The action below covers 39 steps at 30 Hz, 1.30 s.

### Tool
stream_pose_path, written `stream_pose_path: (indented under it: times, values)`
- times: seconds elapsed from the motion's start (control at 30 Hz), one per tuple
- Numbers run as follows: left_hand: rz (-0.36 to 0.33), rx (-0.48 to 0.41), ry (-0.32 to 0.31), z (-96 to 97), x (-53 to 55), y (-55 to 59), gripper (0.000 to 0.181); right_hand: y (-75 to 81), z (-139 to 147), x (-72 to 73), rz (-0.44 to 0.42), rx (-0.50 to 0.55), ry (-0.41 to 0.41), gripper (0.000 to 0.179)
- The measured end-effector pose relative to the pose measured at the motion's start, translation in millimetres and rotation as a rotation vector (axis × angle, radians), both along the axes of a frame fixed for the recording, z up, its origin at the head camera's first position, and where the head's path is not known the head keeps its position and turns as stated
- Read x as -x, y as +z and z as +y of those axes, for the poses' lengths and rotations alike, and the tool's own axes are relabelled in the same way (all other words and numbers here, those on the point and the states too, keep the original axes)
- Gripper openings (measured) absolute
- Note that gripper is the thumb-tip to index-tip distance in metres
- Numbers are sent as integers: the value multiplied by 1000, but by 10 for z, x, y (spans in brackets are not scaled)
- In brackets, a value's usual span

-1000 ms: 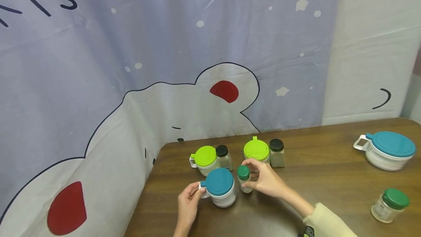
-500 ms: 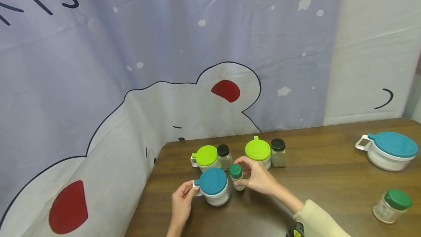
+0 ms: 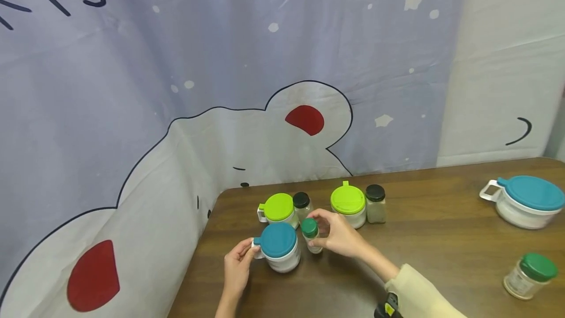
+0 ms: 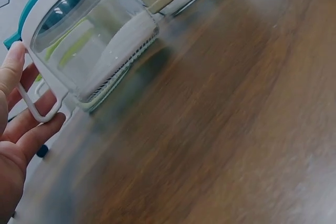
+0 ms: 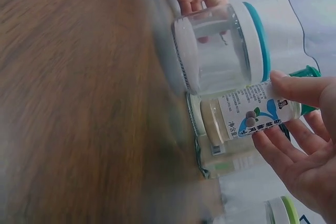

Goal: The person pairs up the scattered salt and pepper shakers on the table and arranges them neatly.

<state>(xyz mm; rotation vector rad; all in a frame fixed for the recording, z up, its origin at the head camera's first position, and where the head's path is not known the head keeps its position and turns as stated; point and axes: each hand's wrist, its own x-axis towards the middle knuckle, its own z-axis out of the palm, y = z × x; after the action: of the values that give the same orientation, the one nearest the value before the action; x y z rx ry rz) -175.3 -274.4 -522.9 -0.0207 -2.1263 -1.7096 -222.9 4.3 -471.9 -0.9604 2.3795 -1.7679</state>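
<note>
Left grip (image 3: 237,265) pinching the blue jar (image 3: 278,243), right grip (image 3: 339,235) pinching the bottle (image 5: 254,111), both have shifted left, seemingly kept as 1 pair.

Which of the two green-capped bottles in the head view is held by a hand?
The left bottle, beside a blue-lidded jar: the right hand grips it. The right bottle stands apart, untouched.

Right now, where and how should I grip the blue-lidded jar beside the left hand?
Probably pinch the jar by its white handle from the left: the handle juts that way from the wide round body, and the green-capped bottle crowds the right.
</note>
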Motion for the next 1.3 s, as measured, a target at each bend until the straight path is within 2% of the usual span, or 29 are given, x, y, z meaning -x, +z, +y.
stream_pose_path:
  times: [0.23,0.53,0.6,0.8,0.83,1.3]
  values:
    - [-40,-9,3,-90,41,-32,23,-6,-67,19,30,-7,-11,45]
    - [-89,34,10,-154,65,-7,23,-24,-164,23,6,-13,1,45]
    - [-98,29,13,-150,48,21,23,-33,-181,21,1,-17,7,45]
    - [-132,8,11,-172,59,-14,24,-79,-224,28,-24,-6,21,45]
    - [-129,5,6,-188,77,-53,24,-87,-230,29,-22,-1,24,45]
    - [-156,-51,-22,-188,99,-104,28,-190,-278,51,-65,52,18,46]
